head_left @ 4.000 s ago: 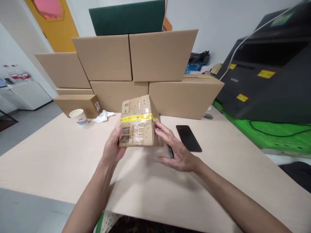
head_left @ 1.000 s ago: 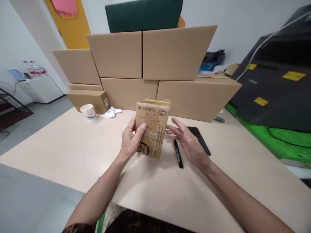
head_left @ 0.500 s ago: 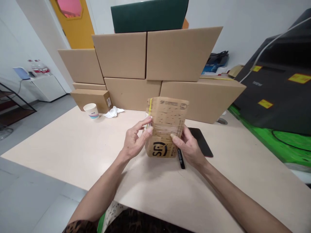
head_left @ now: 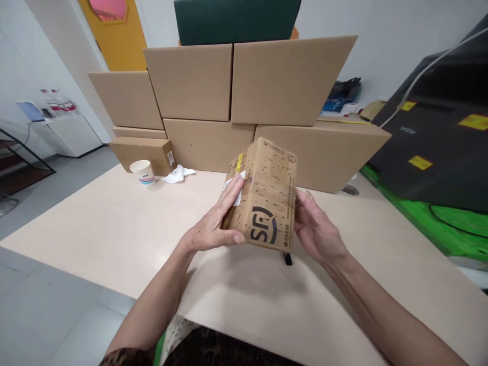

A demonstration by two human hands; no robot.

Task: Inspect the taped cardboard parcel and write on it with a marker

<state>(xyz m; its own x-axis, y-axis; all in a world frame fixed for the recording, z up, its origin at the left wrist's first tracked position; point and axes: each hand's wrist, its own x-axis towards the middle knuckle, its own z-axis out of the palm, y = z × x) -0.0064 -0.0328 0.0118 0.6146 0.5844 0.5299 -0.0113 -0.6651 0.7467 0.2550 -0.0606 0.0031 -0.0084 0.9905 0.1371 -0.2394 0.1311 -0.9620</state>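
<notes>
A small brown cardboard box (head_left: 273, 190), printed with a black SF logo and dark specks, is held tilted above the table. My left hand (head_left: 217, 221) grips its left side, fingers over a white label (head_left: 238, 195) and thumb at the lower front edge. On the right, my right hand (head_left: 316, 223) supports the box's edge, with some fingertips hidden behind it. Below the box, the end of a black marker-like stick (head_left: 287, 259) shows on the table; the rest is covered.
Large cardboard boxes (head_left: 192, 84) are stacked along the back, with a dark green box (head_left: 236, 23) on top. A paper cup (head_left: 142, 172), crumpled tissue (head_left: 178, 174) and a flat carton (head_left: 139, 152) are at the left of the table (head_left: 114, 229).
The box has turned so its labelled left side shows more. My left hand now lies along that side, and my right thumb has left the front face for the right edge.
</notes>
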